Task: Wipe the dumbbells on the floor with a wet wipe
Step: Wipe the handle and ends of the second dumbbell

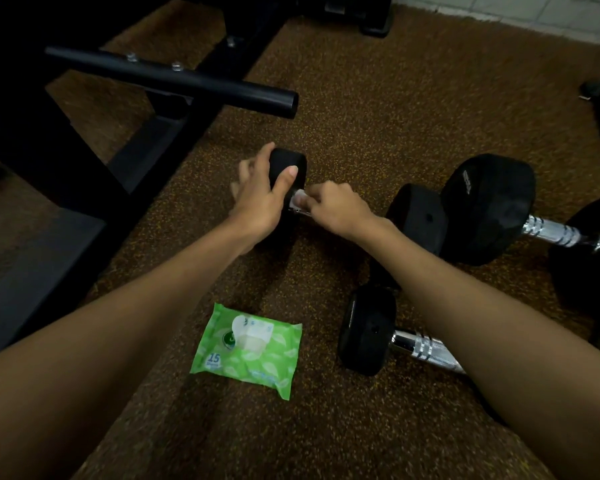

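A small black dumbbell (289, 164) lies on the brown floor in the middle of the view. My left hand (262, 199) grips its left head, thumb on top. My right hand (340, 207) is closed around a white wet wipe (298, 197), pressed on the chrome handle right beside that head. The dumbbell's other head (418, 218) shows past my right wrist. A second dumbbell (368, 329) with a chrome handle lies near my right forearm. A larger dumbbell (489, 206) lies at the right.
A green wet wipe pack (248, 351) lies on the floor between my forearms. A black bench frame (125, 161) and a black tube (174, 81) fill the left side. A white tiled wall (534, 15) stands at the far right.
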A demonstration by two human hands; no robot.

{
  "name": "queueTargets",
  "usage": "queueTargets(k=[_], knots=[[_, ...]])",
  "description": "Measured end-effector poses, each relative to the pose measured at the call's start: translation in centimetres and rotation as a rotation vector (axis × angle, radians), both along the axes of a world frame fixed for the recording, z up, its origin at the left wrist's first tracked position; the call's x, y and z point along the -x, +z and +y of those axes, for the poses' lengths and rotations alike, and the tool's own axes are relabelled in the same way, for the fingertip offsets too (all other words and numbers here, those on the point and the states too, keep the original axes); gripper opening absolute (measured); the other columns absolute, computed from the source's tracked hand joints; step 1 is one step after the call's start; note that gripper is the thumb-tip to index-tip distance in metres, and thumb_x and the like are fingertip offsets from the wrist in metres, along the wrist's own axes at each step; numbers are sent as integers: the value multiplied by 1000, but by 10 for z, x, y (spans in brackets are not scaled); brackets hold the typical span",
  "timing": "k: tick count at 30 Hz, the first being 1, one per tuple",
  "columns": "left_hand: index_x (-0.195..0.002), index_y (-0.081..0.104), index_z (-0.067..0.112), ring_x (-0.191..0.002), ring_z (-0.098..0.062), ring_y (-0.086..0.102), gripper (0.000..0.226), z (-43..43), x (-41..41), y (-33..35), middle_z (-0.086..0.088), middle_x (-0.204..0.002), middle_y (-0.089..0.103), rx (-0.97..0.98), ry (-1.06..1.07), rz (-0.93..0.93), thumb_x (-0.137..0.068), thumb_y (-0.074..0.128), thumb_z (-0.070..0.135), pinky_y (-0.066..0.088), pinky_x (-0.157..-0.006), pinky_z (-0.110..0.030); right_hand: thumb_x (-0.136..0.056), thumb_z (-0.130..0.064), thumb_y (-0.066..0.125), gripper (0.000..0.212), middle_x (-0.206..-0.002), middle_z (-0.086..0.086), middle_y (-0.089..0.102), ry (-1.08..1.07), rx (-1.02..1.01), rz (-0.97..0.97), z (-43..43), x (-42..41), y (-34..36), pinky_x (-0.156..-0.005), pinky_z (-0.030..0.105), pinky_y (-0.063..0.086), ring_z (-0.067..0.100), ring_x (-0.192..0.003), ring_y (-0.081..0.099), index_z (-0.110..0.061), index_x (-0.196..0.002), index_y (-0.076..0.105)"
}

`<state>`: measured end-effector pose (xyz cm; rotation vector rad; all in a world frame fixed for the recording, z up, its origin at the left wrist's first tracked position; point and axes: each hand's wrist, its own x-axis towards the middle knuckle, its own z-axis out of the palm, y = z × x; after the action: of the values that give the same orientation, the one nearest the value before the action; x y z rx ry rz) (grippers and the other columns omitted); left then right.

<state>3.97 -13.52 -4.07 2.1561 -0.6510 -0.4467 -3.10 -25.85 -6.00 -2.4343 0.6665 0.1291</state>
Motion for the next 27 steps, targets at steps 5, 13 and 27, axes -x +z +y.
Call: queueTargets(k=[5, 13, 27], knots=[[-149, 17, 33, -135, -31, 21, 58, 0, 0, 1, -5, -150, 20, 14, -2, -5, -97, 39, 46, 23, -107, -40, -97, -23, 39, 31, -119, 17, 57, 121, 368, 21, 13, 0, -11, -86, 44, 44, 39, -108, 56, -10, -123, 50], [-149, 16, 34, -137, -30, 19, 58, 0, 1, 0, -4, -150, 18, 13, -1, -9, -97, 38, 47, 24, -108, -42, -92, -7, 43, 43, -116, 18, 60, 151, 518, -163, 21, 16, -17, -88, 42, 44, 38, -105, 57, -7, -135, 44], [-149, 16, 33, -136, -30, 21, 59, 2, 0, -1, -3, -150, 19, 19, -10, -14, -97, 38, 47, 24, -106, -40, -90, -24, 45, 37, -115, 23, 59, -143, -65, 73, -1, -33, 3, -77, 33, 43, 39, -104, 58, 2, -113, 57]])
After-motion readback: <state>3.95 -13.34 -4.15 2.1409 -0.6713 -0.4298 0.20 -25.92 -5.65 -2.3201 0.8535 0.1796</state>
